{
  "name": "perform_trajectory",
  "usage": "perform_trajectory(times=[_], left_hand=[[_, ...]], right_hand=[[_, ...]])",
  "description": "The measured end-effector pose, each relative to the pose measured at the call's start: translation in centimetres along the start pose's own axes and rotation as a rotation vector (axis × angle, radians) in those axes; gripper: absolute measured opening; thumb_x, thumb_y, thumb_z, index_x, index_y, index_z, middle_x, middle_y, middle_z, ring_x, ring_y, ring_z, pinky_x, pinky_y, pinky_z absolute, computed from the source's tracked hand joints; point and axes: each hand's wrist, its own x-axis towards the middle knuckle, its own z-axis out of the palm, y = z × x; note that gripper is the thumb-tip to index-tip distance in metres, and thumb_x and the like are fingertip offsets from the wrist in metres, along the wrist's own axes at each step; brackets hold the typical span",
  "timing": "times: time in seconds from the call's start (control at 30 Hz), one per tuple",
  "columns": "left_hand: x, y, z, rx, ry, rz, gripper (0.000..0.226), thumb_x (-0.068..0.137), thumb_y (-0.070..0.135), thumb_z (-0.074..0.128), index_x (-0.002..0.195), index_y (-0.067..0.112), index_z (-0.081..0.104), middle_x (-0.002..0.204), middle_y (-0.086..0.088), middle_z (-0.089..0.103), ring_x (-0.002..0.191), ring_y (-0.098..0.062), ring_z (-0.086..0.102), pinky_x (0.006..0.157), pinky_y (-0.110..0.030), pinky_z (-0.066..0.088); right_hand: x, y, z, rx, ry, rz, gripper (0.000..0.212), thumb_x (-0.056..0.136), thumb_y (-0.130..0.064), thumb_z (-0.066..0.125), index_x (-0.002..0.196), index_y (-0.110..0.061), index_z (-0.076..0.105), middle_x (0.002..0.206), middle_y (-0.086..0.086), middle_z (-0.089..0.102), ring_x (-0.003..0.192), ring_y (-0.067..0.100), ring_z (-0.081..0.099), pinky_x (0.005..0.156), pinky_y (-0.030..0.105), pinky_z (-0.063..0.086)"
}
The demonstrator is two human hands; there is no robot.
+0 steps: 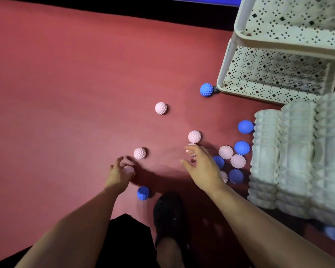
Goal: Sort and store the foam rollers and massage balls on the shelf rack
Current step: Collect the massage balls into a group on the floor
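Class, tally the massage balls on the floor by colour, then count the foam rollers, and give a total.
Pink balls: 8, three partly hidden by hands
Blue balls: 6
Foam rollers: 3
Total: 17

Both hands reach down among spiky massage balls scattered on a red floor mat (56, 93).

Taking the shelf rack (278, 74) as landmark: 1 blue ball (206, 89) lies just beside its near-left corner; 3 pale ribbed foam rollers (296, 161) lie side by side just below it. Left of the rollers sits a cluster of pink and blue balls (232, 159). The right hand (203, 169), fingers spread, hovers over a pink ball (191, 150) there. Farther left, the left hand (119, 174) curls its fingers over another pink ball (129, 169); whether it grips is unclear. A black shoe (169, 211) stands between the forearms.
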Motion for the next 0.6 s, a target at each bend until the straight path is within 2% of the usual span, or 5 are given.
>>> perform_trajectory(times=[0.1, 0.2, 0.43, 0.5, 0.6], left_hand=[[0.3, 1.8, 1.0, 0.111, -0.052, 0.144, 0.088, 0.089, 0.01, 0.062, 0.16, 0.025, 0.013, 0.086, 0.001, 0.053, 0.109, -0.034, 0.043, 0.103, -0.044, 0.034], [0.9, 3.3, 2.0, 0.128, -0.059, 0.141, 0.098, 0.083, 0.008, 0.061, 0.158, 0.043, 0.007, 0.106, -0.006, 0.04, 0.107, -0.03, 0.038, 0.107, -0.043, 0.034], [2.2, 4.1, 3.1, 0.032, 0.036, 0.104, 0.05, 0.092, 0.036, 0.065, 0.137, 0.04, 0.044, 0.101, -0.013, 0.05, 0.105, -0.042, 0.052, 0.1, -0.048, 0.044], [1.6, 5.0, 2.5, -0.134, -0.021, 0.117, 0.045, 0.087, 0.039, 0.067, 0.126, 0.045, 0.047, 0.096, -0.013, 0.055, 0.096, -0.04, 0.059, 0.085, -0.051, 0.056], [-0.3, 8.9, 2.0, -0.414, -0.059, 0.119, 0.034, 0.095, 0.025, 0.069, 0.122, 0.033, 0.051, 0.089, -0.006, 0.057, 0.067, -0.022, 0.061, 0.055, -0.032, 0.058]], right_hand=[[0.2, 0.1, -0.6, 0.018, -0.011, 0.038, 0.038, 0.088, -0.029, 0.074, 0.124, -0.027, 0.059, 0.119, -0.012, 0.062, 0.099, 0.008, 0.062, 0.089, 0.033, 0.052], [0.2, 0.2, -1.2, 0.019, -0.035, 0.07, 0.038, 0.089, -0.031, 0.073, 0.124, -0.029, 0.057, 0.116, -0.016, 0.058, 0.091, 0.008, 0.061, 0.087, 0.031, 0.051], [0.2, 1.1, -1.9, 0.036, -0.075, 0.109, 0.041, 0.09, -0.035, 0.071, 0.128, -0.032, 0.055, 0.115, -0.014, 0.06, 0.09, 0.006, 0.06, 0.086, 0.028, 0.049], [0.5, 1.3, -1.8, 0.054, -0.093, 0.136, 0.042, 0.09, -0.037, 0.071, 0.129, -0.032, 0.055, 0.115, -0.014, 0.062, 0.093, 0.008, 0.06, 0.089, 0.03, 0.049], [1.3, 0.7, -1.9, 0.147, -0.082, 0.196, 0.039, 0.088, -0.038, 0.073, 0.124, -0.032, 0.059, 0.113, -0.012, 0.067, 0.093, 0.01, 0.064, 0.089, 0.031, 0.051]])
